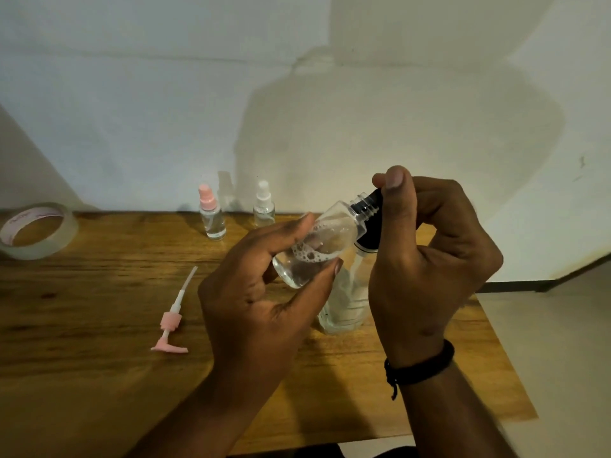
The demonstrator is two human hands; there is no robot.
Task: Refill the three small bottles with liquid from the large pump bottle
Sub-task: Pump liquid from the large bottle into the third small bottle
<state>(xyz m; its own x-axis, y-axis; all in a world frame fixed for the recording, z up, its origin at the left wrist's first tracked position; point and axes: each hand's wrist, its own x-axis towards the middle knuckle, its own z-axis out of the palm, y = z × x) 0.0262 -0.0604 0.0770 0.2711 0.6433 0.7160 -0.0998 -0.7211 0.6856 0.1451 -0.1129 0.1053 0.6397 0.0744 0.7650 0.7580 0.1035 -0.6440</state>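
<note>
Clear tape, a roll of it (34, 230), lies flat at the far left edge of the wooden surface (99, 325). Further right, near the front, a pink pump head (172, 320) with its long tube lies on its side on the wood, apart from any bottle. Behind it, close to the wall, stands a small bottle with a pink sprayer (211, 213), upright and partly filled with clear liquid. Just right of that, also upright by the wall, stands a small bottle with a white sprayer (264, 204).

The left hand (261, 302) comes next, raised above the surface. Its grip is closed around the body of a third small bottle (322, 241), thumb on the near side and fingers on the far side. This bottle is tilted, neck pointing up and to the right, with foamy clear liquid pooled in its lower end; its threaded neck is bare.

Below and behind the hands, the large clear bottle (344, 312) stands on the surface with no pump in it.

The right hand (429, 259), a dark band on its wrist, pinches a black cap (372, 233) between thumb and curled fingers, right at the tilted bottle's neck. I cannot tell whether the cap touches the threads.
</note>
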